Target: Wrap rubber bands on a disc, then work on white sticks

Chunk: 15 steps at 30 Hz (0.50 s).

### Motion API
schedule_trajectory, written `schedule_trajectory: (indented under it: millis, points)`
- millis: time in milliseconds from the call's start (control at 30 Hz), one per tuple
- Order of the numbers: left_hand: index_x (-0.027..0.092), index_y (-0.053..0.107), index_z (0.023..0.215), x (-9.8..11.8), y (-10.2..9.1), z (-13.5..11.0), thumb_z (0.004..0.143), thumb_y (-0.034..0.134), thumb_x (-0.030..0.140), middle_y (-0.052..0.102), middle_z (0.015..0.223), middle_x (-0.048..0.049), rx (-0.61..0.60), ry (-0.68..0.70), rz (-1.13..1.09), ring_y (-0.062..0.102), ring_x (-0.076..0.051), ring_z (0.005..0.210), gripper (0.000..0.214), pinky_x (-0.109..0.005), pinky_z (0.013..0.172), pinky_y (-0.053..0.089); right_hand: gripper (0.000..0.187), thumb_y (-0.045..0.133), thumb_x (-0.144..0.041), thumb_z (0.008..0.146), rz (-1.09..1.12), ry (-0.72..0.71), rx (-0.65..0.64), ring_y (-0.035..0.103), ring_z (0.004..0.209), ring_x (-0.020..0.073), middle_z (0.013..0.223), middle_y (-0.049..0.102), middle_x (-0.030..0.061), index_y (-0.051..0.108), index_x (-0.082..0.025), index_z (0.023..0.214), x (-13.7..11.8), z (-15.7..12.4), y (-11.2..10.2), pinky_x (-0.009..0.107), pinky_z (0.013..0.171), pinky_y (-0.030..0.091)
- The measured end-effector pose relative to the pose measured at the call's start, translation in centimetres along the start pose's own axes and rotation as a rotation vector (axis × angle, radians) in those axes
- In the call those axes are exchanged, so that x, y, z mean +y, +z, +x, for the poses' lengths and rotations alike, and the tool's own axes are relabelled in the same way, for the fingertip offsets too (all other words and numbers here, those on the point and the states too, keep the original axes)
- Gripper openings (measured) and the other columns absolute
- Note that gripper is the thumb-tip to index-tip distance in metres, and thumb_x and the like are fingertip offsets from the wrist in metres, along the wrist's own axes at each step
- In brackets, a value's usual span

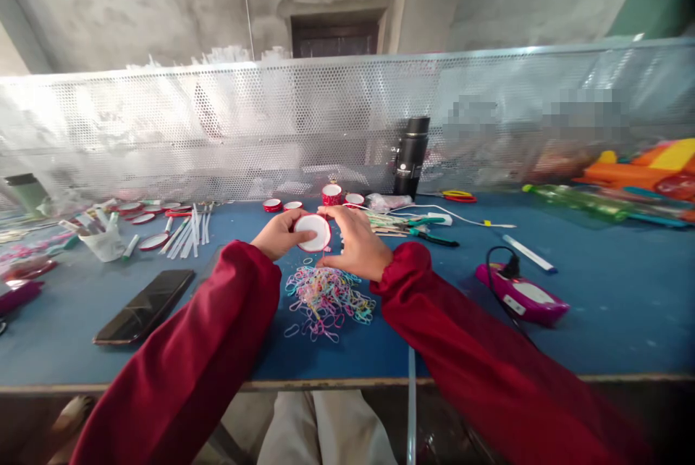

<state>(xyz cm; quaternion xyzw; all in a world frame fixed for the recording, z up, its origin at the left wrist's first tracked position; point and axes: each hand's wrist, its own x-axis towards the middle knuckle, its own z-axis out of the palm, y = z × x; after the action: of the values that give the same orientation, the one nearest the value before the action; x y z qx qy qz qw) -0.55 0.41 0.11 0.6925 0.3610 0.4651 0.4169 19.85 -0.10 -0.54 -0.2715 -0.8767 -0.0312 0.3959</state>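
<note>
My left hand point(278, 233) and my right hand point(355, 244) meet over the blue table point(597, 320), both in dark red sleeves. Between them they hold a small round white disc with a red rim point(313, 232). Left thumb lies on the disc's face; right fingers are curled at its right edge. Just below the hands lies a loose heap of thin coloured rubber bands point(326, 298).
A black phone point(144, 306) lies at left, with white sticks point(187, 233) and red-rimmed lids point(155, 240) behind it. Red-and-white caps point(331, 195) and a black flask point(410, 156) stand at the back by the perforated metal screen. A magenta corded tool point(524, 297) and pliers point(431, 235) lie at right.
</note>
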Motion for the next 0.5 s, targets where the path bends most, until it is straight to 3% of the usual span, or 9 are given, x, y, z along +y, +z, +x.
schedule_trajectory:
  millis: [267, 500]
  points:
    - [0.016, 0.051, 0.091, -0.44, 0.44, -0.09, 0.07, 0.075, 0.037, 0.051, 0.067, 0.0042, -0.024, -0.01, 0.035, 0.043, -0.007, 0.053, 0.037, -0.021, 0.048, 0.033, 0.079, 0.084, -0.04, 0.063, -0.015, 0.0, 0.035, 0.054, 0.118, 0.0299, 0.126, 0.06, 0.0095, 0.042, -0.025, 0.127, -0.23, 0.12, 0.14, 0.05, 0.102, 0.035]
    - [0.019, 0.05, 0.108, -0.24, 0.37, -0.25, 0.072, 0.073, 0.032, 0.06, 0.077, 0.0007, -0.032, -0.025, 0.028, 0.05, -0.008, 0.052, 0.045, -0.02, 0.045, 0.036, 0.08, 0.085, -0.043, 0.061, -0.013, -0.002, 0.048, 0.056, 0.117, 0.0308, 0.126, 0.06, 0.0106, 0.042, -0.025, 0.126, 0.0, 0.11, 0.16, 0.051, 0.101, 0.035]
